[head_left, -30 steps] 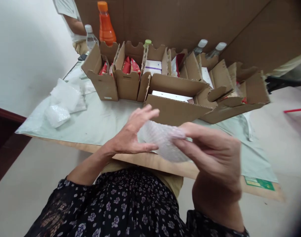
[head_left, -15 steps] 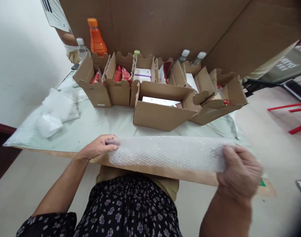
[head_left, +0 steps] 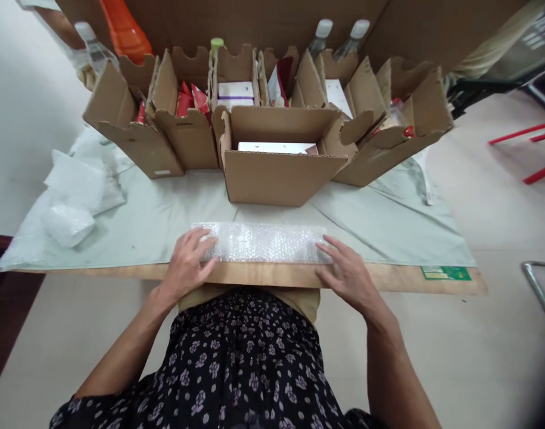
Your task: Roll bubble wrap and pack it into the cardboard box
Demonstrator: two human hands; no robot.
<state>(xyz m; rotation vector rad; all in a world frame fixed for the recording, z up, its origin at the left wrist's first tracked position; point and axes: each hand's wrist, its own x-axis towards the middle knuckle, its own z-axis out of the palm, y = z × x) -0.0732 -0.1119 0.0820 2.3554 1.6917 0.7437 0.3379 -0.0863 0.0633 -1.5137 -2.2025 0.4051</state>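
A long strip of bubble wrap (head_left: pixel 265 243) lies flat along the front edge of the cloth-covered table. At its left end rests my left hand (head_left: pixel 187 262), fingers apart and touching the wrap. My right hand (head_left: pixel 346 268) has its fingertips on the right end, fingers spread and thumb apart. Just beyond the strip stands a cardboard box (head_left: pixel 283 176) with a white box (head_left: pixel 276 148) inside.
Behind is a row of open cardboard boxes (head_left: pixel 189 140) with red packets and white cartons. Bottles, one an orange bottle (head_left: pixel 127 33), stand behind them. Crumpled bubble wrap (head_left: pixel 75 185) lies at left. A green card (head_left: pixel 446 273) is at the right edge.
The bubble wrap has gone from being held stretched in the air to lying on the table. My right hand moved left and both hands loosened their grip. The view tilted down.
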